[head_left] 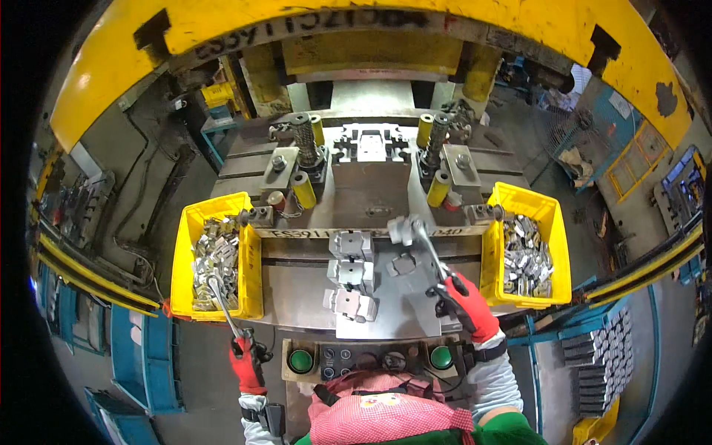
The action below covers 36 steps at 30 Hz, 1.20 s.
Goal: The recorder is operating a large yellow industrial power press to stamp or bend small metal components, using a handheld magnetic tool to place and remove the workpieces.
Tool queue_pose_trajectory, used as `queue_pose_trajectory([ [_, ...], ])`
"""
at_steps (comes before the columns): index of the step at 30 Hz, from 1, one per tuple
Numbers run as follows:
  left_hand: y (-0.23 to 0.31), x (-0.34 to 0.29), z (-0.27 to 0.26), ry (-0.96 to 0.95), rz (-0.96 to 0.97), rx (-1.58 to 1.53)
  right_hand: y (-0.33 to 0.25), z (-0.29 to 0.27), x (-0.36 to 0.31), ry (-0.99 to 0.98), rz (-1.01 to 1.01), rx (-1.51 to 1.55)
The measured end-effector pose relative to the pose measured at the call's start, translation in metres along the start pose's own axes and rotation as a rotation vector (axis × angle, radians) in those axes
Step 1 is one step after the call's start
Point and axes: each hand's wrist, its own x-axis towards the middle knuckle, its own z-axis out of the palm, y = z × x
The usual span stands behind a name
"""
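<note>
My left hand (248,362), in a red and black glove, is closed round the handle of a long metal pick-up tool (226,311). The rounded tip of that tool is over the metal pieces (216,256) in the left yellow bin (252,271). My right hand (469,305), gloved alike, grips a second long metal tool (430,248). A grey metal part (403,230) is at this tool's far end, above the plate. Below it a flat grey part (403,265) lies alone. To its left, stacked formed metal parts (351,274) stand in a row.
Ahead is a press die (371,178) with guide posts (304,144) and yellow cylinders (439,188) beside it. Another yellow bin (560,256) of metal pieces stands right. Nearby, a control panel has green buttons (300,361). The yellow press frame (200,30) arches overhead.
</note>
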Motion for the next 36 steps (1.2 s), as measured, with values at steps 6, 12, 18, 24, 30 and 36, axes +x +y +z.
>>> queue_pose_trajectory([
  [6,0.0,-0.003,0.021,0.018,-0.009,-0.071,-0.046,0.049,0.127,0.168,-0.593,-0.341],
  [12,-0.013,-0.014,-0.002,0.105,-0.045,-0.069,-0.066,0.087,0.199,0.359,-0.421,-0.6],
  [18,-0.026,-0.025,-0.036,0.214,-0.155,-0.048,-0.064,0.092,0.206,0.277,-0.379,-0.538],
  [24,-0.024,-0.023,-0.028,0.188,-0.027,-0.008,-0.051,0.081,0.237,0.274,-0.372,-0.609],
  [30,-0.036,-0.017,-0.018,0.286,0.039,-0.002,-0.08,0.057,0.18,0.245,-0.504,-0.498],
  [36,-0.111,-0.016,-0.08,0.427,-0.112,0.177,0.006,-0.02,0.006,0.876,-0.488,-0.362],
])
